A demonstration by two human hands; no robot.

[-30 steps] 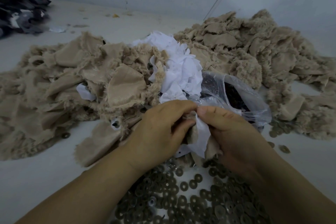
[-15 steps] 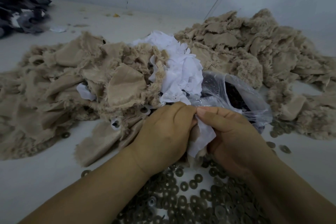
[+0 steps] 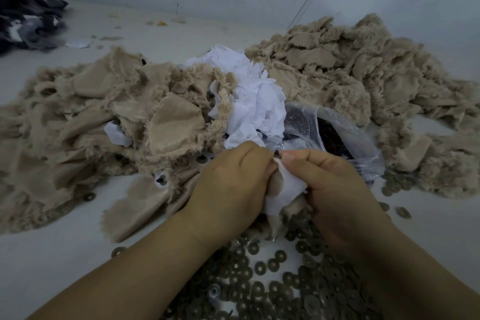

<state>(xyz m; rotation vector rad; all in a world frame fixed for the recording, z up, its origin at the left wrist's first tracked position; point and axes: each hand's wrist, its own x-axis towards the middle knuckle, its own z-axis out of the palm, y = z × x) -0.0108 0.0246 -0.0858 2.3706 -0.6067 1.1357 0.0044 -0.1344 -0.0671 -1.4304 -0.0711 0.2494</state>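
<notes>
Nearest: scatter of flat dark round washers (image 3: 259, 280) under wrists. Above that, left hand (image 3: 228, 189) and right hand (image 3: 335, 189) both pinching small white fabric patch (image 3: 288, 187) against beige furry scrap (image 3: 293, 212), bundle wedged between 2 palms, just above washers. Looks like lining-up step; next prob needs steady pinch plus 1 washer from below. Behind: clear plastic bag of dark bits (image 3: 337, 132), white scrap heap (image 3: 254, 93), beige fur piles (image 3: 104, 117).

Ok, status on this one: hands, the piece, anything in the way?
Left hand and right hand both pinch the white fabric piece, beige plush scrap bunched with it. Held over the washers. Plastic bag close behind, not blocking.
</notes>
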